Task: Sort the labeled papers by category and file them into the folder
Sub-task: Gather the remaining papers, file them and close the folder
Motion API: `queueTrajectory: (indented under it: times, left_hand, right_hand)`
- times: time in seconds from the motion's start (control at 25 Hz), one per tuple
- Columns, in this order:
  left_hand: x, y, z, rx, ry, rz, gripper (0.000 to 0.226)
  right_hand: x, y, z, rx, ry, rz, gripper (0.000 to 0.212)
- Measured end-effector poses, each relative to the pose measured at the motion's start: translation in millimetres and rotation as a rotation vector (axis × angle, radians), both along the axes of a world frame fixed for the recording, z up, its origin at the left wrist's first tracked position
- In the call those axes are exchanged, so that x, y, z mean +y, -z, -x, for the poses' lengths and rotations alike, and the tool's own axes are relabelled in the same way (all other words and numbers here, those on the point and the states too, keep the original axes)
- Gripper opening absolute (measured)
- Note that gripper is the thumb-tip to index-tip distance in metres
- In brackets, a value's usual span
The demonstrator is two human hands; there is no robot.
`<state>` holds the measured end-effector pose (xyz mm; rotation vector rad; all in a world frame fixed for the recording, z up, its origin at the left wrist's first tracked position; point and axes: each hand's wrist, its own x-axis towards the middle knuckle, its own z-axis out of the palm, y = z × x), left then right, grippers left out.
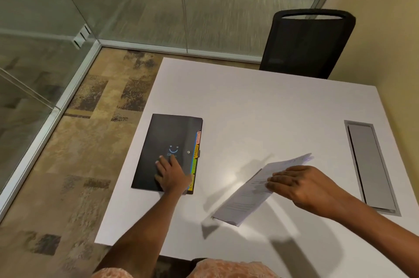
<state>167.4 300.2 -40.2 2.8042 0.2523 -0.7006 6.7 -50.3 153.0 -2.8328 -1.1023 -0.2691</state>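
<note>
A black folder (167,139) with a smiley print lies shut on the left part of the white table (260,105). Coloured index tabs (196,153) stick out along its right edge. My left hand (171,174) rests flat on the folder's lower half, fingers straight. A stack of printed papers (247,196) is tilted above the table at centre right, blurred by motion. My right hand (299,183) holds the stack at its upper right side, fingers over the top sheet.
A grey cable hatch (369,164) is set into the table at the right. A black mesh chair (306,44) stands behind the far edge. Glass walls and patterned carpet (90,141) lie to the left.
</note>
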Motion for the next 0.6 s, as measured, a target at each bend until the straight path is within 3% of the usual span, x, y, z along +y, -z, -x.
queueTrajectory:
  times: [0.16, 0.28, 0.44, 0.6]
  left_hand:
    - [5.5, 23.4, -5.7, 0.141, -0.008, -0.030, 0.151]
    - [3.3, 26.0, -9.8, 0.146, 0.005, -0.061, 0.153]
    - [4.3, 25.9, -15.2, 0.139, 0.023, -0.093, 0.150]
    - [6.5, 27.0, -16.5, 0.121, 0.058, -0.101, 0.142]
  right_hand:
    - [-2.5, 5.0, 3.0, 0.015, 0.051, 0.021, 0.045]
    - [-5.2, 11.1, 2.3, 0.025, 0.115, 0.003, 0.050]
    - [-4.9, 14.6, 0.6, 0.042, 0.135, -0.069, 0.076]
    - [-2.5, 19.0, -1.8, 0.081, 0.150, -0.080, 0.076]
